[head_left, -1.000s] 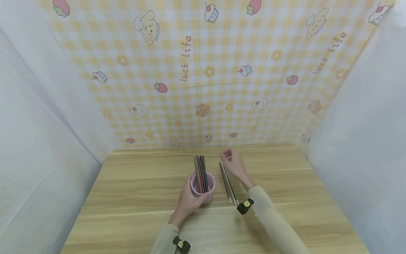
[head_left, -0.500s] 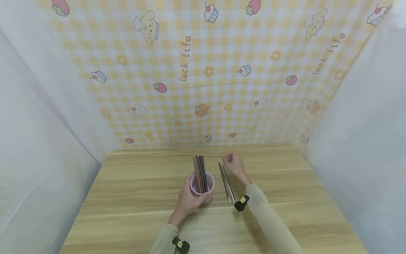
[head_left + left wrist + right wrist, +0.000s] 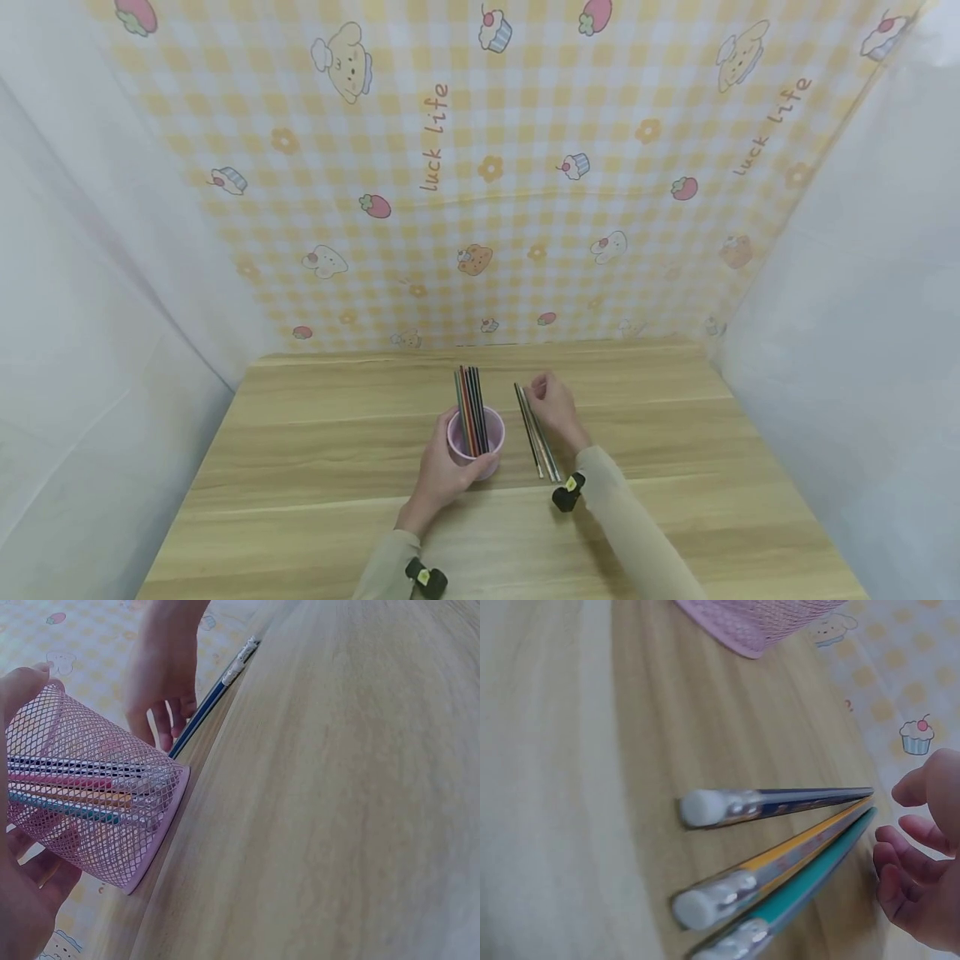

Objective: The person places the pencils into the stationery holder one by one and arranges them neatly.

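My left hand (image 3: 441, 477) grips a pink mesh pencil cup (image 3: 97, 739) that stands upright on the table, thumb and fingers spread around its side. Several pencils (image 3: 470, 408) lean inside it, dark ones plus red, orange and teal. To the right of the cup lie three loose pencils with white erasers toward me: a dark blue one (image 3: 810, 798), a yellow one (image 3: 791, 851) and a teal one (image 3: 817, 874). By their far ends is my right hand (image 3: 553, 407), loosely curled and holding nothing, fingertips close to the pencil tips in the right wrist view.
The wooden table (image 3: 315, 467) ends at the back against a yellow checked cloth (image 3: 487, 208) with cartoon prints. White sheets (image 3: 847, 317) hang on both sides. A black camera (image 3: 426, 577) sits on the left wrist and another black camera (image 3: 568, 492) on the right.
My right hand has come down and slightly toward me, closer to the far ends of the loose pencils. The left hand keeps its hold on the pencil cup.
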Motion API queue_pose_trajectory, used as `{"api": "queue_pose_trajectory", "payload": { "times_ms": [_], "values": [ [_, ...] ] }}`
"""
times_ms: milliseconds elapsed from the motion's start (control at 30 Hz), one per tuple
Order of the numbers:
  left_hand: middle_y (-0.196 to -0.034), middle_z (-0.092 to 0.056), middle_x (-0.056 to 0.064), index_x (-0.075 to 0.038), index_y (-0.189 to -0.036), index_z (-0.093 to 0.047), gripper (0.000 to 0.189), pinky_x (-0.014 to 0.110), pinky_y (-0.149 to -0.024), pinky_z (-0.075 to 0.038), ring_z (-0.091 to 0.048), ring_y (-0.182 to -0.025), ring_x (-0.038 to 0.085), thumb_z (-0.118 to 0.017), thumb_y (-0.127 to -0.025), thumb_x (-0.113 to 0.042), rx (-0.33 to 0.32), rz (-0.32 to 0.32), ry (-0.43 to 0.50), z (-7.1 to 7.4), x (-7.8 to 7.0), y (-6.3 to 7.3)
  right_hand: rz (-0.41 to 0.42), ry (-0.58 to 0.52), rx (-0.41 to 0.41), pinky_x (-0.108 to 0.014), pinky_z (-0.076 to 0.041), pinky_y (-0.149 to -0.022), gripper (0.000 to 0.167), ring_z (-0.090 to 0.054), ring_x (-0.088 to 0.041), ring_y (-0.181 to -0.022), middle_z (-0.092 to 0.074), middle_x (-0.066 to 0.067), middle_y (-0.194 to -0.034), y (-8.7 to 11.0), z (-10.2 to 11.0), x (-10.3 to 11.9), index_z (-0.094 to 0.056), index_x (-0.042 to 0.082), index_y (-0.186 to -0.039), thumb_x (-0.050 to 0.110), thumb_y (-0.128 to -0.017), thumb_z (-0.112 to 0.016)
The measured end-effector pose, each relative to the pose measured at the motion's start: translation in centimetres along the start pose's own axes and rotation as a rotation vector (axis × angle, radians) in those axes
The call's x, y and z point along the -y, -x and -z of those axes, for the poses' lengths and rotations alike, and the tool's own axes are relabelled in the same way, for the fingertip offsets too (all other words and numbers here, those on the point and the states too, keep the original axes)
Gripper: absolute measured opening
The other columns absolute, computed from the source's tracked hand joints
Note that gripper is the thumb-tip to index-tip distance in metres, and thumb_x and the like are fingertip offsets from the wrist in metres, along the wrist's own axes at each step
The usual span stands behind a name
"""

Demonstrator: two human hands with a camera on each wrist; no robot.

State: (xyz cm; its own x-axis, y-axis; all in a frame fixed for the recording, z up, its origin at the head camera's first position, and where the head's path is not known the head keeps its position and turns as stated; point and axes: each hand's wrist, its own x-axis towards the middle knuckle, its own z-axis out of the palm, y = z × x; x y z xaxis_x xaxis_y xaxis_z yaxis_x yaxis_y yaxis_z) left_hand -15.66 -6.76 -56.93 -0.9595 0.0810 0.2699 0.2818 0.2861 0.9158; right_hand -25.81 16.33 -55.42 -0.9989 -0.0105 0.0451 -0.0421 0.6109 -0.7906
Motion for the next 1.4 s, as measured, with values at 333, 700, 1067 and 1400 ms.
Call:
{"api": "queue_pose_trajectory", "payload": {
  "times_ms": [333,700,1067,1400],
  "values": [
    [-0.140,-0.059,0.007,-0.022,-0.150,-0.039,0.093,0.052,-0.105,-0.050,-0.059,-0.127,0.028,-0.090,-0.074,-0.039,-0.004,-0.024,-0.012,0.1,0.0,0.1,0.014,0.074,-0.015,-0.039,-0.060,-0.080,0.019,-0.067,-0.025,-0.088,-0.069,-0.013,-0.099,0.1,-0.7,-0.8,-0.060,0.003,-0.109,0.014,-0.095,-0.065],
    [-0.139,-0.059,0.007,-0.020,-0.150,-0.040,0.093,0.050,-0.106,-0.050,-0.058,-0.128,0.026,-0.090,-0.073,-0.039,0.000,-0.032,-0.011,0.0,0.0,-0.1,0.033,0.164,-0.060,-0.038,-0.059,-0.074,0.019,-0.065,-0.026,-0.083,-0.067,-0.014,-0.095,0.2,-1.1,-1.1,-0.061,-0.001,-0.105,0.010,-0.090,-0.068],
    [-0.141,-0.058,0.006,-0.021,-0.150,-0.039,0.094,0.050,-0.108,-0.049,-0.057,-0.130,0.025,-0.090,-0.074,-0.038,0.009,-0.013,0.000,0.1,-0.1,0.0,-0.035,0.219,-0.003,-0.029,-0.055,-0.061,0.018,-0.062,-0.021,-0.073,-0.068,-0.018,-0.095,-0.1,-0.6,-0.2,-0.065,-0.005,-0.105,0.007,-0.092,-0.059],
    [-0.140,-0.059,0.006,-0.021,-0.150,-0.040,0.093,0.050,-0.107,-0.050,-0.058,-0.129,0.026,-0.090,-0.074,-0.037,0.001,-0.026,0.008,0.2,0.0,0.0,-0.024,0.142,0.034,-0.019,-0.042,-0.046,0.025,-0.051,-0.012,-0.053,-0.064,-0.010,-0.073,-0.8,0.8,0.8,-0.064,-0.010,-0.110,0.008,-0.095,-0.054]
  ]
}}
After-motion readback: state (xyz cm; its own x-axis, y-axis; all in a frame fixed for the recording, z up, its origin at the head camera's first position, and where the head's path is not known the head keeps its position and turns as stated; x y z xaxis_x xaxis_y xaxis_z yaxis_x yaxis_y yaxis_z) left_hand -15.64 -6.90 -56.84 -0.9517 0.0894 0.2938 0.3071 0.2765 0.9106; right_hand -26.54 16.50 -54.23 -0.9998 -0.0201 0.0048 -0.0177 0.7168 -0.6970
